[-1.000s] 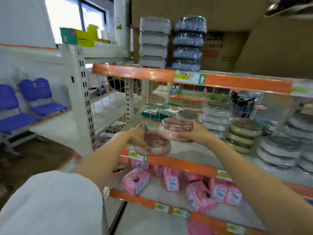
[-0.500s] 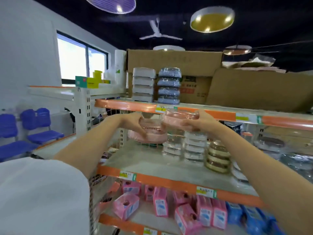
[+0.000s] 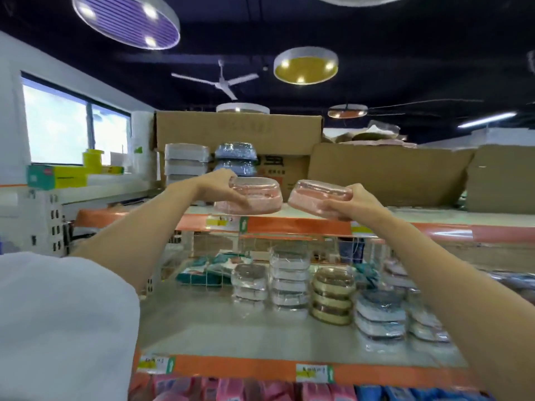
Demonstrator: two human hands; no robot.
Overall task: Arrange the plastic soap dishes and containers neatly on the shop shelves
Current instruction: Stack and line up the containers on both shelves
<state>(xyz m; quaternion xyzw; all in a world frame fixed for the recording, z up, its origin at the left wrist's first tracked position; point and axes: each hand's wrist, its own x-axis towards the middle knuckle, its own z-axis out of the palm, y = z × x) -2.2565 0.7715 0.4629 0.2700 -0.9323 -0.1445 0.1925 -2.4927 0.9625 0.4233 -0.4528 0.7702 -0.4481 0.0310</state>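
Two pink soap dishes were in the air at the height of the top shelf [image 3: 289, 211], one in each hand. The left dish [image 3: 254, 195] was almost level and hung just over the front edge of that shelf. The right dish [image 3: 318, 198] was tilted, with its left end lower, and it was just beside the first one, a small gap between them. Both seemed to be wrapped in clear film.

The left hand [image 3: 220, 188] held its dish from the left side, fingers curled around the end and thumb under the bottom. The right hand [image 3: 353, 202] gripped its dish from the right end in the same way, with the fingers closed on the rim.

Behind the dishes, on the top shelf, stood a grey stack [image 3: 186, 163] and a blue stack [image 3: 236, 159] of similar dishes, and behind these were big cardboard boxes [image 3: 388, 172]. The lower shelf [image 3: 220, 322] carried more stacks, clear, gold and blue, and below it were pink packages [image 3: 231, 390].

In my judgement the step in hand was the placing of the pink dishes on the top shelf. The free place seemed to be to the right of the blue stack. The next move would call for carrying the dishes forward over the edge, making the right one level, and putting them down one on the other or side by side, in line with the stacks.
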